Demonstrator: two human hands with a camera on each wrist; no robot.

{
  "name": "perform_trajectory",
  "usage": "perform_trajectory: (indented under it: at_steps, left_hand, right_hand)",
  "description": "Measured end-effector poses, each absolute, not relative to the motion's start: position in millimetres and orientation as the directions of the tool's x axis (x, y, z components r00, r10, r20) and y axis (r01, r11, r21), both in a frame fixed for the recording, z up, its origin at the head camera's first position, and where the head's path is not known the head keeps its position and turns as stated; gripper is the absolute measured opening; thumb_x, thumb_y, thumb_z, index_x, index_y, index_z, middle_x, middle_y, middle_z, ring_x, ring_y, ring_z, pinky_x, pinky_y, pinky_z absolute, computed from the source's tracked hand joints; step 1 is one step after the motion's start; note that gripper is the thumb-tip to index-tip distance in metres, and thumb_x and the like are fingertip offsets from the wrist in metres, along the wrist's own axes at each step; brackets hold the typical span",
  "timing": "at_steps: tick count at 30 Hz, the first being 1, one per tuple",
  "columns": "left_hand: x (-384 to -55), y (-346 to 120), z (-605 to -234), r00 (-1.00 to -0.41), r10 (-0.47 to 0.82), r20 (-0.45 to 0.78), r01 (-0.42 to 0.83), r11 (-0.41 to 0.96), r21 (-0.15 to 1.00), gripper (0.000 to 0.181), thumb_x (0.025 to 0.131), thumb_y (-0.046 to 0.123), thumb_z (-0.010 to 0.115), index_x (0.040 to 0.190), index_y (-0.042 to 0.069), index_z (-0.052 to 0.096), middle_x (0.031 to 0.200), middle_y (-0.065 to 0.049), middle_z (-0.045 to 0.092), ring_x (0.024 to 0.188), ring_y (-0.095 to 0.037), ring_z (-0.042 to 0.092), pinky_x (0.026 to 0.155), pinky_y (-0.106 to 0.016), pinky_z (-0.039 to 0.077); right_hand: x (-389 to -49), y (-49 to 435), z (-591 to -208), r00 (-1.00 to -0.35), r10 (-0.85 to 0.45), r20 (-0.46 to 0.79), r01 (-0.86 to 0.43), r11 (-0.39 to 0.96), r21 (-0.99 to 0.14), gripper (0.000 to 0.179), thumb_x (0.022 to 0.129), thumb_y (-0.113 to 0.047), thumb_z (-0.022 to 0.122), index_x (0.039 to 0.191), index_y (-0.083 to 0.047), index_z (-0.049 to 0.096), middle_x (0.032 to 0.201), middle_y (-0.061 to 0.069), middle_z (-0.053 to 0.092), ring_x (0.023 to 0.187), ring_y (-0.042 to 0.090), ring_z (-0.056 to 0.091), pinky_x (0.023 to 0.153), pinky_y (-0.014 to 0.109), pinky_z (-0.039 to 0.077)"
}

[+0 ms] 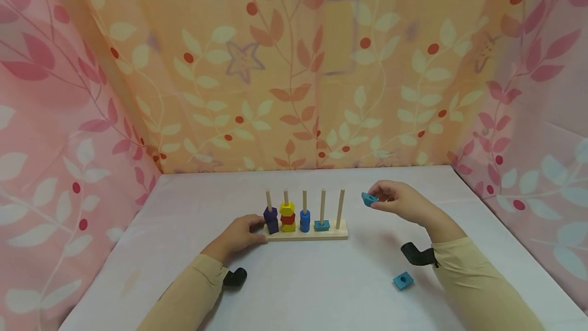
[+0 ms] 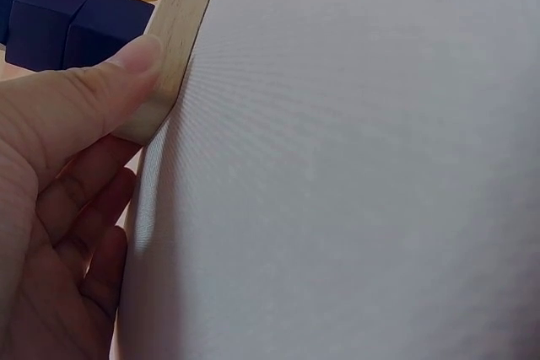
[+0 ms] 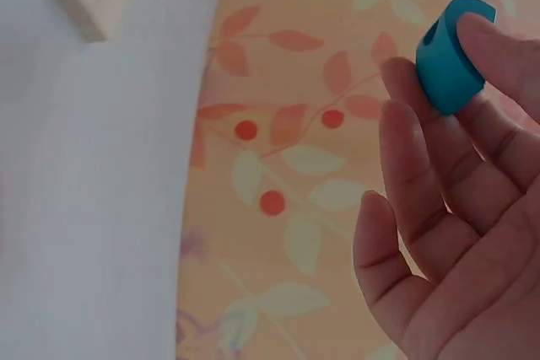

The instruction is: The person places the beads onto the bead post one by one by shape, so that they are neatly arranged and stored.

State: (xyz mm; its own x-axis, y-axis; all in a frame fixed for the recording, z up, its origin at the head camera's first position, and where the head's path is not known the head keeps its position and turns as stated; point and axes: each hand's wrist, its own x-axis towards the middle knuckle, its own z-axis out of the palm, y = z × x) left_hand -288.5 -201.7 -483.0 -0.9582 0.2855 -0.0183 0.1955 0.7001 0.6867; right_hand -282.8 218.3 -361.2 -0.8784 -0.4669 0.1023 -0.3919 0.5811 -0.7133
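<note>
A wooden peg stacker (image 1: 305, 236) with several upright pegs stands mid-table. My left hand (image 1: 241, 233) grips the left end of its base, thumb on the edge in the left wrist view. From the left, the pegs bear dark purple blocks (image 1: 271, 220), yellow and red blocks (image 1: 287, 217), blue blocks (image 1: 305, 221) and one teal block (image 1: 322, 226); the rightmost peg (image 1: 340, 208) is bare. Right of the stacker, above the table, my right hand (image 1: 399, 201) pinches another teal block (image 3: 451, 65) between thumb and fingers. A hole shows in that block's side.
A loose teal block (image 1: 403, 281) with a hole lies on the white tabletop (image 1: 321, 285), near the right forearm. Patterned cloth (image 1: 294, 91) hangs behind the table and along both sides. A black strap piece (image 1: 419, 254) sticks out at the right wrist.
</note>
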Motion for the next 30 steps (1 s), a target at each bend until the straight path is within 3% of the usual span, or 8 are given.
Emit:
perform_trajectory:
  at_steps: [10, 30]
  left_hand:
    - [-288.3, -201.6, -482.5, -0.958, 0.285, -0.011, 0.199, 0.694, 0.692, 0.051, 0.072, 0.027, 0.077, 0.118, 0.016, 0.061, 0.120, 0.000, 0.058, 0.120, -0.025, 0.046, 0.103, -0.047, 0.031]
    - [-291.6, -202.1, -486.4, -0.953, 0.302, 0.010, 0.233, 0.714, 0.660, 0.050, 0.072, 0.030, 0.077, 0.118, 0.018, 0.062, 0.119, 0.002, 0.058, 0.120, -0.023, 0.047, 0.103, -0.046, 0.032]
  right_hand:
    - [-300.0, 183.9, -344.2, -0.909, -0.339, 0.242, -0.391, 0.496, -0.775, 0.026, 0.085, -0.017, 0.065, 0.108, -0.004, 0.062, 0.098, 0.011, 0.057, 0.084, 0.024, 0.052, 0.070, 0.031, 0.047]
    - [-304.9, 131.2, -353.3, -0.909, -0.354, 0.219, -0.376, 0.474, -0.797, 0.020, 0.086, -0.016, 0.064, 0.105, -0.014, 0.064, 0.095, 0.004, 0.062, 0.090, 0.023, 0.055, 0.071, 0.035, 0.048]
